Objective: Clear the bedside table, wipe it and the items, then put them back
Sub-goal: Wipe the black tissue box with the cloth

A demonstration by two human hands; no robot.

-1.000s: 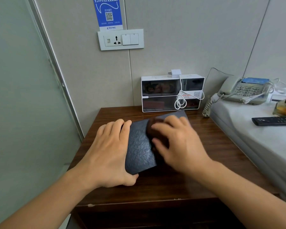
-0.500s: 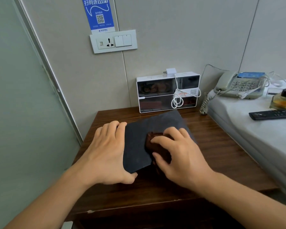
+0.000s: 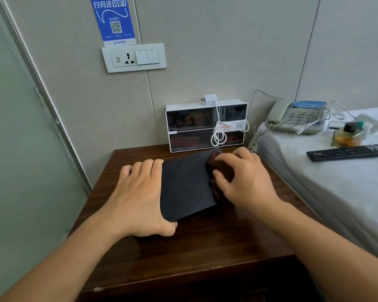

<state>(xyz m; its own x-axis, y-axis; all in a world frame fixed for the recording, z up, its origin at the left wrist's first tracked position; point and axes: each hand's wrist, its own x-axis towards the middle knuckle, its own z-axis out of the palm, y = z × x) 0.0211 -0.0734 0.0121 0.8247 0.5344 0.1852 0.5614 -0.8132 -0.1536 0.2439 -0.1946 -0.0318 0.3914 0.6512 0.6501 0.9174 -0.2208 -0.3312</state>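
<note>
Lying flat on the table (image 3: 205,247), slightly skewed: a black pad (image 3: 184,184), thin, matte, faintly grained, near corner at 6 o'clock. Pinned at its 9 o'clock edge by the left hand (image 3: 138,199), fingers (image 3: 147,168) together and flat along the edge, thumb hooked at the near corner. Pressed at its 3 o'clock side by the right hand (image 3: 247,182), fingers curled around a dark brown cloth (image 3: 219,171) bunched against the pad's top.

Readable writing: "WIFI" in white on a blue sticker (image 3: 113,18), with Chinese characters and a QR code below; smaller print too small to read. Directly under it, a white wall plate (image 3: 134,58) with one socket and two rocker switches.

At 12 o'clock from the pad, against the wall: a white box (image 3: 206,125) with dark glossy front panels, a small QR label and a red-marked label on its front, unreadable. On top, a white charger (image 3: 210,99), its cable (image 3: 218,136) hanging looped down the front.

Table of dark wood grain, a chip on its front edge. At 3 o'clock, a bed (image 3: 336,188) in white sheet, carrying a grey phone (image 3: 295,117) with coiled cord, an amber bottle (image 3: 347,136) with dark cap, and a black remote (image 3: 347,151). Beige padded wall panels behind; frosted greenish glass with a metal frame at 9 o'clock.
</note>
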